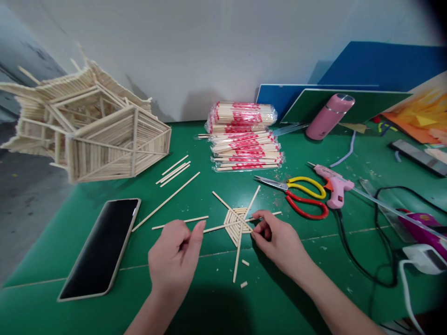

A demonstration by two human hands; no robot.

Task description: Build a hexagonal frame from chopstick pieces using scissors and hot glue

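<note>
A six-armed star of thin wooden sticks (238, 238) lies on the green table, with short sticks filling some gaps between its arms in rows. My right hand (277, 235) is at its right side, thumb and fingertips pinching the lower right arm. My left hand (174, 260) is closed left of the star, its thumb tip by the end of the left arm; what its fingers hold is hidden. Behind that hand lies a loose stick (197, 218). Two short cut pieces, one a stick offcut (244, 284), lie below the star.
Around are a stick-built model (118, 149), a phone (101, 251), loose sticks (174, 172), bagged stick bundles (246, 139), scissors (307, 197), a pink glue gun (337, 186) with a black cord (352, 263), a pink bottle (330, 116) and a white plug (424, 258).
</note>
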